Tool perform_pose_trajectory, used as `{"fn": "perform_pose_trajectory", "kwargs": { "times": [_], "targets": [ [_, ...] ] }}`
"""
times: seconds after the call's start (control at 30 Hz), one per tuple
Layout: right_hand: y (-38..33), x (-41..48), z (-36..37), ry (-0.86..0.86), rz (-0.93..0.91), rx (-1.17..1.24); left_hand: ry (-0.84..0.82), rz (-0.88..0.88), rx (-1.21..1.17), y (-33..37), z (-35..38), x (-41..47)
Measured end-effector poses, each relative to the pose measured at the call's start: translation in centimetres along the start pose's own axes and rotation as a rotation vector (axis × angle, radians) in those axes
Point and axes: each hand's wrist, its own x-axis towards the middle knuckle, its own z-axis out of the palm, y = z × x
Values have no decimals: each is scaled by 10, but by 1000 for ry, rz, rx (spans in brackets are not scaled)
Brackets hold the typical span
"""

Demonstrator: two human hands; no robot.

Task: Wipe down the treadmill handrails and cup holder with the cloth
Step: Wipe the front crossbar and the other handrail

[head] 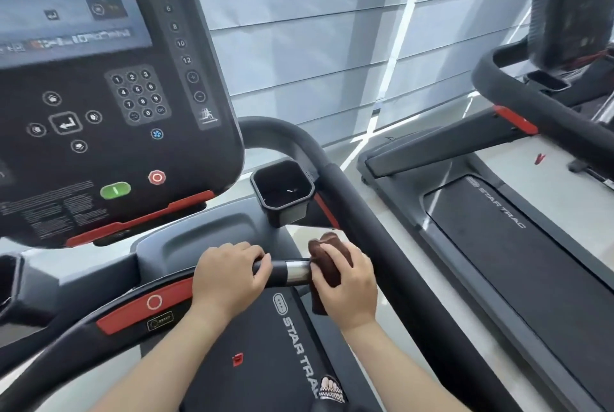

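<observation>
A black front grip bar with a silver sensor band (296, 272) runs across the treadmill below the console. My left hand (229, 273) is wrapped around this bar left of the band. My right hand (349, 282) holds a dark brown cloth (327, 247) pressed around the bar's right end, just past the band. The long black right handrail (352, 212) slopes down beside my right hand. A square black cup holder (282, 192) sits just above the cloth, fixed beside that rail.
The console (109, 96) with screen, keypad, green and red buttons looms at upper left. The belt marked STAR TRAC (265, 361) lies below, with a sandalled foot (332, 388) on it. A second treadmill (498, 228) stands to the right.
</observation>
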Motion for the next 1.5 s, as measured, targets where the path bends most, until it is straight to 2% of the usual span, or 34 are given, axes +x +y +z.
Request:
{"fn": "perform_pose_trajectory", "kwargs": {
  "times": [0.2, 0.4, 0.53, 0.63, 0.77, 0.87, 0.97, 1.07, 1.17, 1.37, 1.5],
  "targets": [
    [5, 4, 5, -107, -249, 11, 2, -36, 17, 0, 0, 0],
    [26, 12, -2, -135, -228, 11, -2, -73, 47, 3, -1, 0],
    [15, 16, -3, -223, -138, 29, 5, -98, 31, 5, -2, -1],
    [-2, 22, -1, -321, -196, 47, 15, -90, -40, 3, -6, 0],
    [-39, 21, 8, -369, -294, 103, 153, -252, -86, -19, -17, -14],
    [-56, 17, 12, -393, -412, 105, 98, -397, -31, -48, -23, -31],
    [-48, 20, 11, -441, -332, 80, 28, -443, 5, -66, -22, -43],
    [-30, 20, 8, -399, -126, 67, 28, -385, 34, -67, -23, -47],
    [-37, 18, 11, -380, -67, 52, 51, -349, -11, -69, -24, -49],
    [-122, 12, 43, -459, -259, -30, 91, -350, -9, -110, -32, -71],
    [-159, -3, 59, -494, -398, -112, 40, -417, -61, -139, -32, -92]
  ]
}}
